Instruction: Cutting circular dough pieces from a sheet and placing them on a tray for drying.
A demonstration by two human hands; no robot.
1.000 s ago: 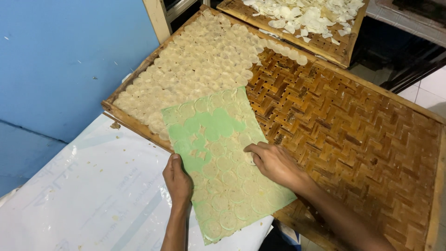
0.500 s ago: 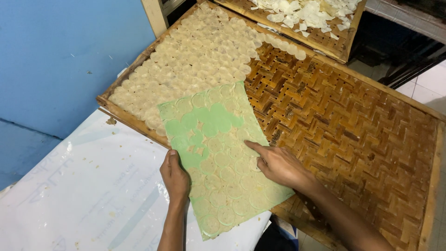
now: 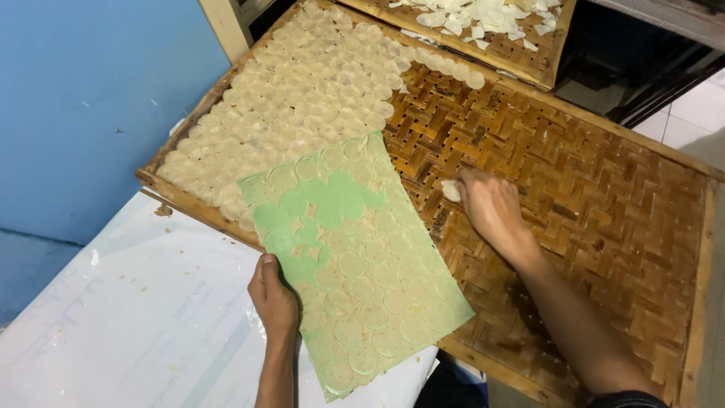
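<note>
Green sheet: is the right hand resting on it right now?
No. The right hand is off the green sheet, over the bare woven tray, pinching a pale round disc; only the left hand grips the sheet's edge.

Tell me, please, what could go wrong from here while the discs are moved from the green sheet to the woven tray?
The green sheet is held only at one edge by the left hand, and part of it overhangs the woven tray; if it tilts, its discs could slide off.

The right hand carries one thin disc in its fingers; it looks fragile and might tear or fold.

The placed discs lie tightly packed, so a brushing hand could disturb the rows.
</note>
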